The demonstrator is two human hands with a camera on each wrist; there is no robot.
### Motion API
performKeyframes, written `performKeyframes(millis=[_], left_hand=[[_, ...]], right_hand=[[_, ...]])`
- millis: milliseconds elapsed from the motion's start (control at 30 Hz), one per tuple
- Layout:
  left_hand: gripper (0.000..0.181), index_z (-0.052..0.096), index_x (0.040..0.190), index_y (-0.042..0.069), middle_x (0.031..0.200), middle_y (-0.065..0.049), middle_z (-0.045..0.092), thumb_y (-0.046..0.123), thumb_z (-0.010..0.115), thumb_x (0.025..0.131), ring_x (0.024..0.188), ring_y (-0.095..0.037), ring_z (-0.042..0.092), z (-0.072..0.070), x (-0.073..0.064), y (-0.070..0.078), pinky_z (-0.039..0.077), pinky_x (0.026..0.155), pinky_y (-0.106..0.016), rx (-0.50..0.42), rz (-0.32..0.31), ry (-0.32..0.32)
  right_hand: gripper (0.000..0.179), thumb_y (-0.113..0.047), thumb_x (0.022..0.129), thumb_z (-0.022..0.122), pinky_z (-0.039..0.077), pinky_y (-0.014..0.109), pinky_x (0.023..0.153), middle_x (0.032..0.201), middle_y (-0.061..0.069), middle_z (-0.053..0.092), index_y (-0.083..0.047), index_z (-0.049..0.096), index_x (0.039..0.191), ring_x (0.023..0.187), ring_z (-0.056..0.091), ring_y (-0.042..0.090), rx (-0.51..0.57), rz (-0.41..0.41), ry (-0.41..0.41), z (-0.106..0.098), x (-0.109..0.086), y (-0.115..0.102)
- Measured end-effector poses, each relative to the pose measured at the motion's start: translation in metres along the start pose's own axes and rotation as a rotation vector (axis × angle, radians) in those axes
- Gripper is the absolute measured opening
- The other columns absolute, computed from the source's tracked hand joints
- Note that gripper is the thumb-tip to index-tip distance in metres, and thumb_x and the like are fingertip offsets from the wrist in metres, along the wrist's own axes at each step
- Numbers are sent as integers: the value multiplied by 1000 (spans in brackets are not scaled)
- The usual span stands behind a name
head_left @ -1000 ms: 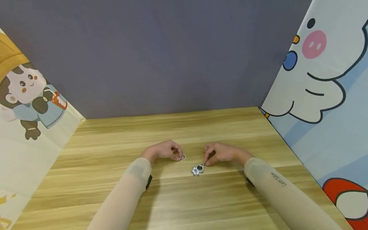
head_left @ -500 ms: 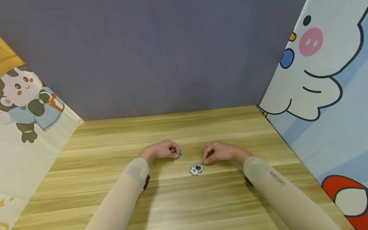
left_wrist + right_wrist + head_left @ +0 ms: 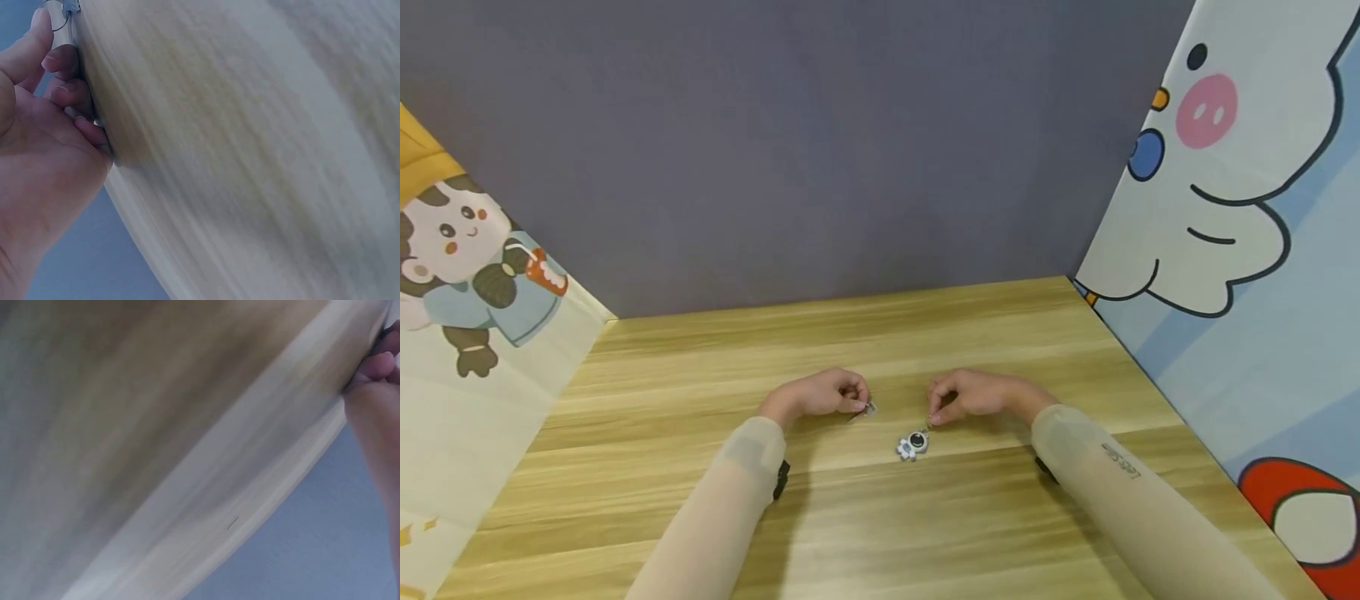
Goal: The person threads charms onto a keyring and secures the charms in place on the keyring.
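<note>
In the head view my left hand [image 3: 823, 393] pinches a small silvery charm [image 3: 870, 408] between thumb and forefinger. The left wrist view shows a thin wire ring [image 3: 61, 25] by the fingertips, with a grey-blue piece [image 3: 70, 6] at it, cut off by the frame's top. To the right, my right hand [image 3: 972, 395] holds the metal ring end of an astronaut keychain [image 3: 913, 445]. This white figure with a dark visor lies on the table, left of and below the right fingertips. Only curled fingers of that hand show in the right wrist view; the keychain is out of that frame.
Both hands are low over a wood-grain table [image 3: 865, 525]. A dark grey panel [image 3: 835, 150] stands along its back edge. Cartoon-printed panels rise at the left [image 3: 535, 333] and right [image 3: 1285, 367] sides.
The charm in my left hand has turned, and a thin dark line now shows below it. The right hand and astronaut keychain barely move. The head view has shifted slightly.
</note>
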State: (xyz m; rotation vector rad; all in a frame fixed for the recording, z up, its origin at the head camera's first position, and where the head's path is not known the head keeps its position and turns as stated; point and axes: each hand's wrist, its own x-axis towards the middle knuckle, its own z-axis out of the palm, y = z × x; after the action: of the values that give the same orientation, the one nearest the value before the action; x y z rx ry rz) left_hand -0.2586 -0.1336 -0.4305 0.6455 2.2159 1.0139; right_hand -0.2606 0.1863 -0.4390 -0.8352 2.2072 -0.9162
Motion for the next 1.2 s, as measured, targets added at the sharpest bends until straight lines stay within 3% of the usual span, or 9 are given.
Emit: performKeyframes(millis=[833, 1033, 1100, 1200], left_hand=[[9, 64, 107, 4, 103, -3, 63, 10, 58, 109, 94, -15, 51, 3, -6, 1, 44, 87, -28, -12, 1, 29], [14, 64, 112, 3, 111, -7, 69, 13, 56, 110, 100, -14, 57, 6, -6, -7, 48, 92, -29, -14, 20, 64], [13, 65, 112, 4, 111, -7, 71, 13, 56, 110, 101, -15, 60, 7, -7, -10, 49, 94, -30, -24, 24, 96], [12, 66, 110, 6, 109, -7, 71, 14, 57, 110, 100, -15, 62, 7, -9, -10, 50, 94, -31, -19, 41, 148]], right_hand=[[8, -25, 100, 76, 42, 44, 111, 121, 2, 68, -17, 78, 98, 118, 57, 19, 22, 14, 9, 3, -1, -1], [12, -28, 101, 74, 41, 52, 118, 130, 4, 69, -16, 77, 98, 129, 58, 24, 1, 8, 1, 2, -2, 2], [13, -28, 102, 73, 43, 50, 117, 132, 6, 70, -16, 77, 99, 131, 59, 25, 13, 7, 24, 0, -2, 3], [17, -24, 103, 71, 51, 41, 109, 134, 13, 71, -8, 76, 102, 131, 61, 27, 114, 8, 87, -3, -5, 3]])
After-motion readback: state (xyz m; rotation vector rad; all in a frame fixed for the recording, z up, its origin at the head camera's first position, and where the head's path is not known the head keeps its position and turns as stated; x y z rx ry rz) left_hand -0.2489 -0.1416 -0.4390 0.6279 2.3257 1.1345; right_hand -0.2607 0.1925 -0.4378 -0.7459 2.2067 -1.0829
